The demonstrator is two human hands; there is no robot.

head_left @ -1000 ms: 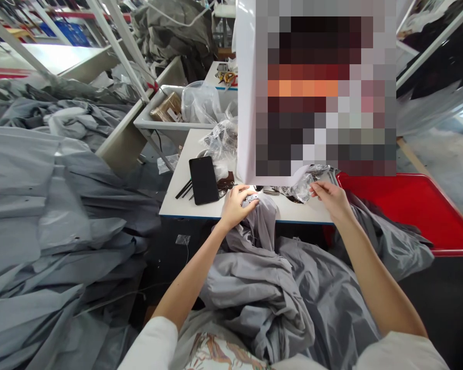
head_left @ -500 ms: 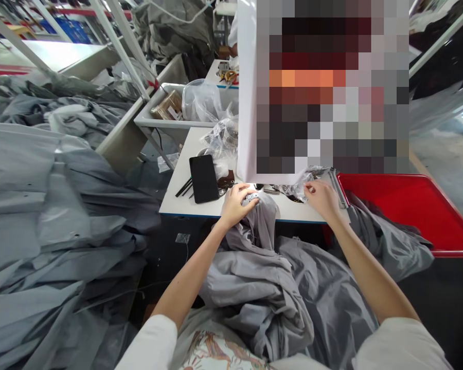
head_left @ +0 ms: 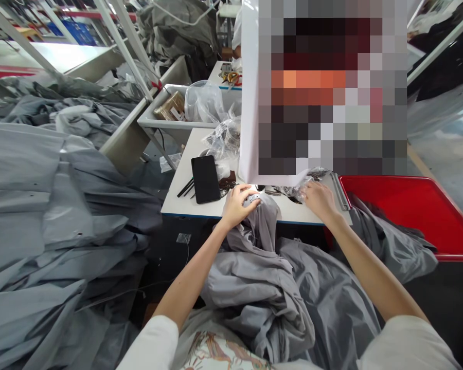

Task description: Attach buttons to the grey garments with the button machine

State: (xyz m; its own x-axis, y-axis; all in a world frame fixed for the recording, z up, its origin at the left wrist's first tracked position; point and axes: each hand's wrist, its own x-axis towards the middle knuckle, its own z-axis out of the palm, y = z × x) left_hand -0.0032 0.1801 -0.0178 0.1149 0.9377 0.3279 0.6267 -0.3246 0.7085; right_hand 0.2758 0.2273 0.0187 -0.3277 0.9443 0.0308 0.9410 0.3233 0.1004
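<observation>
In a cluttered workshop heaped with grey fabric, a white table [head_left: 177, 205] holds a black phone [head_left: 206, 179]. The left hand [head_left: 239, 205] curls closed on a fold of grey cloth [head_left: 260, 223], which seems gathered up to the table edge to keep it within reach. The half-curled right hand [head_left: 320, 201] rests on a crumpled clear plastic bag [head_left: 299, 192]; whether it grips is hard to tell. That hand now sits lower on the bag than a second ago.

- One camera, worn on the person's head, looks down from above the chest.
- It faces forward and down, over the grey fabric [head_left: 254, 288] heaped on the lap.
- It sits close above the left hand [head_left: 239, 205] and right hand [head_left: 320, 200], with the white worktable [head_left: 177, 198] just beyond.
</observation>
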